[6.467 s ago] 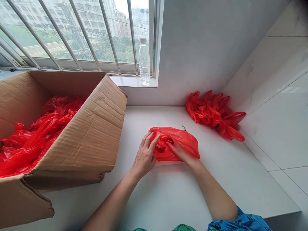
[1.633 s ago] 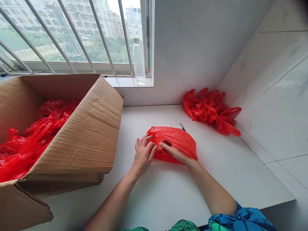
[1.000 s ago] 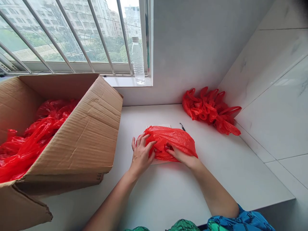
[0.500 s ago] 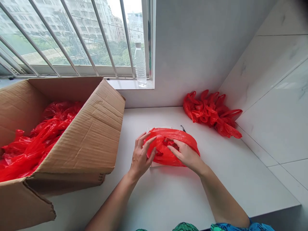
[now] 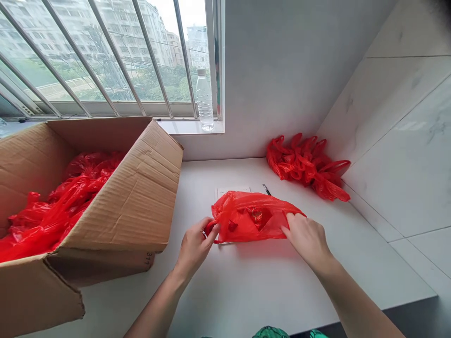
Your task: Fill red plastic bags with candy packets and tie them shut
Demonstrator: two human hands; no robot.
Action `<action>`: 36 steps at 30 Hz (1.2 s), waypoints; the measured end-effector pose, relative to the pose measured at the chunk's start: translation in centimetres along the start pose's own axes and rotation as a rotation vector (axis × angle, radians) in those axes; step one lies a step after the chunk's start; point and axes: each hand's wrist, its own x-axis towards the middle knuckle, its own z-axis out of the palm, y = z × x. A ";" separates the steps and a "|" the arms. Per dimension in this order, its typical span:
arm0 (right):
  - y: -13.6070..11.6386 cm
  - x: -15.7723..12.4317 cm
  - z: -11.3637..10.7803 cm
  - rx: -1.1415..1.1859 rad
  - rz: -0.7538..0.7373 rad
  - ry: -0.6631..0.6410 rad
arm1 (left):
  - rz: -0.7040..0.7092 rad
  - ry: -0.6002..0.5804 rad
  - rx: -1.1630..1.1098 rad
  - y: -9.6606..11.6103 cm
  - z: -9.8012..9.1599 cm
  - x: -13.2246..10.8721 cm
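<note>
A red plastic bag (image 5: 243, 230) lies stretched out on the white counter, its mouth partly spread. My left hand (image 5: 197, 239) is closed on the bag's left end, thumb and fingers pinching the film. At the other end, my right hand (image 5: 306, 234) grips the right edge, with its thumb in front. Inside the bag shows a small dark-red packet (image 5: 258, 215) with gold markings; its exact kind is not clear. Behind the bag a white paper (image 5: 234, 190) with faint writing sticks out. A dark pen (image 5: 267, 189) rests just right of the paper.
A cardboard box (image 5: 141, 188) on the left holds a heap of red plastic bags (image 5: 81, 192). More tied red bags (image 5: 306, 162) are piled in the back right corner. A clear water bottle (image 5: 205, 101) stands on the sill by the barred window.
Both hands have moved apart and closed on the bag's two ends, pulling it wider and flatter. My right hand has come out of the bag's middle. More of the paper shows.
</note>
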 end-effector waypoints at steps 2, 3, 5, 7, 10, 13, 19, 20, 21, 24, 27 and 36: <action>0.0 0.2 0.2 -0.006 -0.001 -0.087 | -0.019 -0.005 -0.141 0.9 -0.4 -0.2; 0.0 0.3 0.2 0.003 -0.004 -0.131 | -0.038 -0.012 -0.224 1.4 -0.7 -0.3; 0.2 0.6 -0.2 0.030 -0.021 -0.192 | -0.086 -0.031 -0.368 2.3 -1.4 -0.7; 0.6 0.9 -1.3 0.119 -0.075 -0.168 | -0.115 -0.027 -0.482 3.1 -2.2 -1.0; 1.5 1.5 -4.0 0.478 -0.173 0.049 | -0.085 0.027 -0.647 4.2 -3.2 -1.0; 2.3 2.8 -6.9 0.878 -0.193 0.413 | 0.005 0.131 -0.752 5.5 -3.9 -0.2; 1.6 6.2 -9.5 1.402 -0.222 0.774 | 0.289 0.462 -0.637 8.4 -4.4 3.2; 1.2 6.7 -9.6 1.524 -0.236 0.739 | 0.326 0.481 -0.631 8.8 -4.4 3.9; 0.8 7.2 -9.5 1.642 -0.243 0.690 | 0.354 0.487 -0.637 9.2 -4.4 4.6; -0.3 8.7 -8.9 1.929 -0.210 0.557 | 0.398 0.476 -0.686 10.0 -4.5 6.8; -0.9 10.2 -8.0 2.122 -0.146 0.475 | 0.393 0.462 -0.756 10.2 -4.7 8.9; -0.2 10.9 -7.4 2.054 -0.227 0.515 | 0.328 0.576 -0.870 9.1 -5.0 10.9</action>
